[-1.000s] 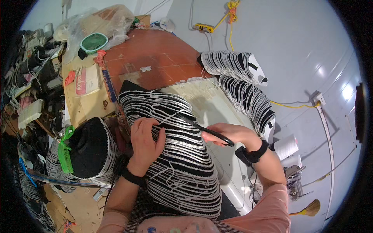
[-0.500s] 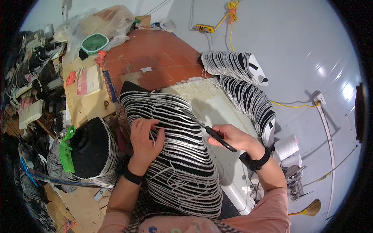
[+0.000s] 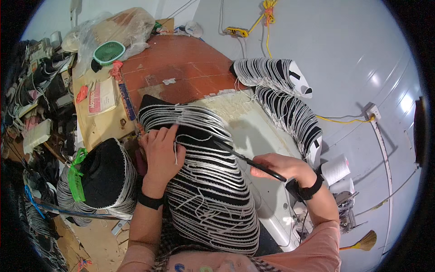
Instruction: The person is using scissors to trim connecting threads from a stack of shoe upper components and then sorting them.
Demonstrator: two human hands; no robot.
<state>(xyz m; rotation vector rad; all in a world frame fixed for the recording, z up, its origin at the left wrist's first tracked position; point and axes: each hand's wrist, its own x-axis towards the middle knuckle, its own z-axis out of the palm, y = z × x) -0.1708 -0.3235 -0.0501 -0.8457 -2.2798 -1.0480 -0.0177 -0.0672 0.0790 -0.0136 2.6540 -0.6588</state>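
Observation:
A long stack of overlapping black fabric pieces (image 3: 199, 185), edged with white cord, lies across the bench in front of me. My left hand (image 3: 162, 154) rests on its left side, index finger stretched over a black piece. A white cord (image 3: 176, 153) runs between thumb and fingers, its end dangling. From there it loops rightward across the black piece toward the blade tips. My right hand (image 3: 283, 167) grips a pair of black-handled scissors (image 3: 247, 159), which point up and left over the stack. The fingers partly hide the handles.
Two more cord-edged stacks (image 3: 290, 113) lie at the back right by the grey wall. A bundle tied with a green strip (image 3: 78, 181) stands at left. White thread cones (image 3: 336, 168) are at right; a notebook (image 3: 102, 96) and a green basket (image 3: 109, 53) lie at far left.
My left hand has moved up and left along the stack, exposing more of one black piece. The scissors have shifted slightly right and down with my right hand.

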